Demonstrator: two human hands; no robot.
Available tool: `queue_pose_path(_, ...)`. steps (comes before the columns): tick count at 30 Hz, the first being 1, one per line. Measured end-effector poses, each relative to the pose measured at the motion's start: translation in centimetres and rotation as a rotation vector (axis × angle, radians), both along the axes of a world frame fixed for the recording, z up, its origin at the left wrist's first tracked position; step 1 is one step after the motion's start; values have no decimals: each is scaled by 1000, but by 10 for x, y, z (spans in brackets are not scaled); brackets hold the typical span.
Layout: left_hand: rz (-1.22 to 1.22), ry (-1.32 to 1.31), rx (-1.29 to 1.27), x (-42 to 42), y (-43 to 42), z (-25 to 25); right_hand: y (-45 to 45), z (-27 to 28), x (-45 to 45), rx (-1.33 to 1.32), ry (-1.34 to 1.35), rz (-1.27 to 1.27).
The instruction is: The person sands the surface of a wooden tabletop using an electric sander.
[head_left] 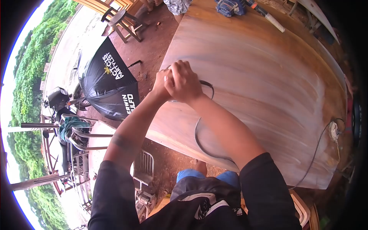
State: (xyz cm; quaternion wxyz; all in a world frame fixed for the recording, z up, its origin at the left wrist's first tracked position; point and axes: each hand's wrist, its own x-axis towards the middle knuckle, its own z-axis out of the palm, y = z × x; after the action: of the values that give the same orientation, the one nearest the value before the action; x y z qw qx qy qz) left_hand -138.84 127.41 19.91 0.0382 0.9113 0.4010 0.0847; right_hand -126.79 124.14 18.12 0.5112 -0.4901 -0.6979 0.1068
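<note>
My left hand (161, 85) and my right hand (184, 82) are pressed together above the left edge of a large wooden tabletop (249, 92). The right hand's fingers wrap over the left hand. Both are closed, and whatever lies beneath them is almost wholly hidden. A dark cord (209, 84) shows just right of the hands, and a length of cord runs under my right forearm toward the near edge. Pale, dusty streaks cover the wood.
A blue tool (230, 7) and a black-and-white tool (268, 16) lie at the far edge. A power outlet (334, 131) with cords sits at the right. An open black umbrella (109, 82), a stool (118, 18) and a metal chair (144, 168) stand to the left.
</note>
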Motion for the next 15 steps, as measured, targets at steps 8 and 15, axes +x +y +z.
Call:
queue_pose_path(8,-125,-27,5,126,-26,7,-36,-2,116,-73,-14,-91)
queue_pose_path(15,-278,-182,-30,235,-48,-3,-74,-3,221,-90,-24,-235)
